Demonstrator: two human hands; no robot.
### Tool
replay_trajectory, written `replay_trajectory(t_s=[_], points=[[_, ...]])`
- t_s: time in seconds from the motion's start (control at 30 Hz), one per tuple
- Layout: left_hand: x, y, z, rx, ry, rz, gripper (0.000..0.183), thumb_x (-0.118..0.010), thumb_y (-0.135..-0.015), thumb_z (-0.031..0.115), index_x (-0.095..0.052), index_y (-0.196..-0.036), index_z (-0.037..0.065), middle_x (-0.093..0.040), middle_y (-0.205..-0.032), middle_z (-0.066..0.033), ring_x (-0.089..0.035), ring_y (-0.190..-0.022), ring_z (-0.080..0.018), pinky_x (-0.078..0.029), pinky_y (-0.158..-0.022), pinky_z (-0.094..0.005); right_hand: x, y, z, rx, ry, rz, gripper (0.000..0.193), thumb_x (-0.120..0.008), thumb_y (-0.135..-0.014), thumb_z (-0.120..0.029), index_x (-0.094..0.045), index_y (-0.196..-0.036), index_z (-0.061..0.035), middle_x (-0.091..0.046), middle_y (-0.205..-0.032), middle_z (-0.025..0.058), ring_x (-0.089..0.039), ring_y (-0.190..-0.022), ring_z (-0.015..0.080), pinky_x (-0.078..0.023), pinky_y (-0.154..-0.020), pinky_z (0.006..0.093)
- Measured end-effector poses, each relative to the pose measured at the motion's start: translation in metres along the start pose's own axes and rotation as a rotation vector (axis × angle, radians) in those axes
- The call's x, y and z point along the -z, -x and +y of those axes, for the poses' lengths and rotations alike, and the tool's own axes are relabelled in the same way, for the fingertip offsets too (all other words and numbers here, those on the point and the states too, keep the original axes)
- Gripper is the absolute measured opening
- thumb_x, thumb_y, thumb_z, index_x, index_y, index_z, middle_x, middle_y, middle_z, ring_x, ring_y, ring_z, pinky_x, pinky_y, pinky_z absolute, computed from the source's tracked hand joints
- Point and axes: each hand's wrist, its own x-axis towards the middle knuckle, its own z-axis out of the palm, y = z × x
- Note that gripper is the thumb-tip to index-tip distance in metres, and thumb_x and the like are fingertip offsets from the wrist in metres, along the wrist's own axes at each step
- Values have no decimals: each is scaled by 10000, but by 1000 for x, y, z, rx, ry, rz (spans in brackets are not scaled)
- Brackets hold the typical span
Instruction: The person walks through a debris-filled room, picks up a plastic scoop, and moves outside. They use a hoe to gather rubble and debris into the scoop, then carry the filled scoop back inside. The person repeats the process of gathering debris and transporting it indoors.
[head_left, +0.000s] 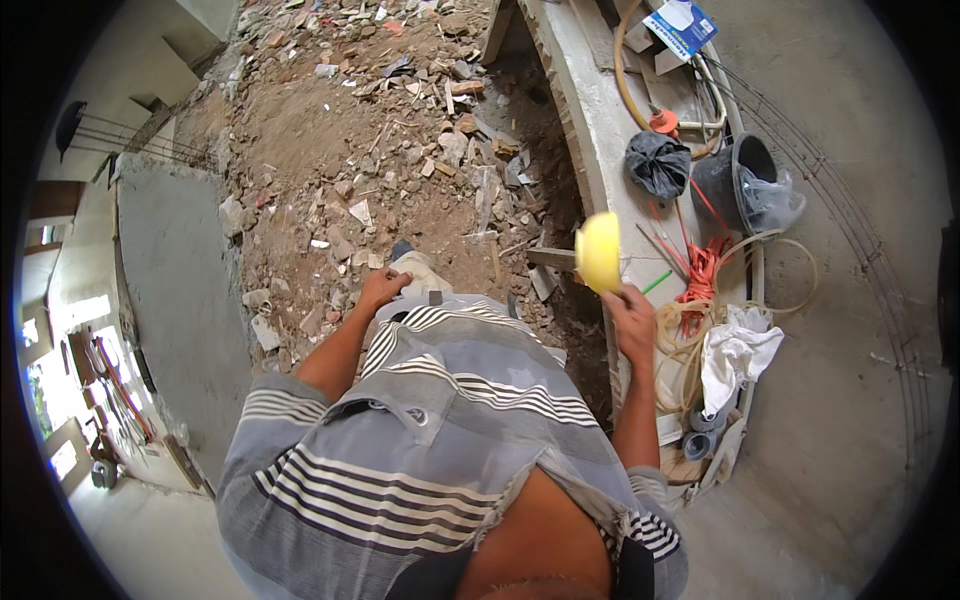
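Observation:
My right hand (632,318) is closed on the lower end of a yellow bowl (600,252), which is tilted up on its side above the edge of the pale slab. The bowl's inside is hidden from this view. Over on the left, my left hand (382,288) hangs beside my light trousers (425,272). Its fingers look loosely stretched along the cloth, with nothing visible in them. Just right of the bowl, a thin green stick (657,282) and a bundle of orange-red cord (700,275) lie on the slab.
Broken brick and rubble (350,170) cover the dirt ahead. Along the right slab (590,90) stand a black bucket (738,180), a dark plastic bag (657,165), coiled pale hose (680,345) and a white cloth (738,355). Rebar (860,240) runs farther right. A grey wall (180,270) stands left.

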Motion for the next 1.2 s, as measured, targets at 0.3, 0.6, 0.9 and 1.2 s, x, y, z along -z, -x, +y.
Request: replay_trajectory(t_s=[0.3, 0.6, 0.9, 1.2], points=[[93, -40, -30, -94, -24, -137, 267, -700, -748, 250, -718, -875, 15, -687, -832, -109, -642, -741, -213, -498, -679, -341, -180, -156, -25, 510, 690, 206, 206, -722, -729, -80, -705, -926, -140, -632, -1055, 24, -523, -1066, 272, -372, -928, 442], [127, -48, -62, -64, 111, 41, 150, -693, -786, 158, -674, -831, 16, -663, -750, -72, -602, -692, -151, -477, -650, -319, -229, -230, 0, -147, 271, 69, 256, -625, -865, -264, -705, -959, -40, -680, -990, 165, -588, -959, 369, -453, -851, 427], [145, -65, -97, -78, 76, 282, 227, -603, -785, 213, -672, -710, 10, -643, -694, -116, -600, -612, -201, -466, -583, -360, -166, -292, -32, 422, 427, 427, 158, -637, -827, -80, -687, -966, -24, -665, -923, 149, -586, -912, 330, -431, -857, 425], [169, -98, -64, 119, 234, 335, 299, -607, -790, 263, -660, -714, -22, -632, -632, -129, -608, -574, -216, -480, -561, -373, -82, -346, -1, 45, 926, 578, 176, -632, -843, -170, -714, -1000, -178, -646, -1032, 22, -523, -1087, 264, -377, -898, 499]])
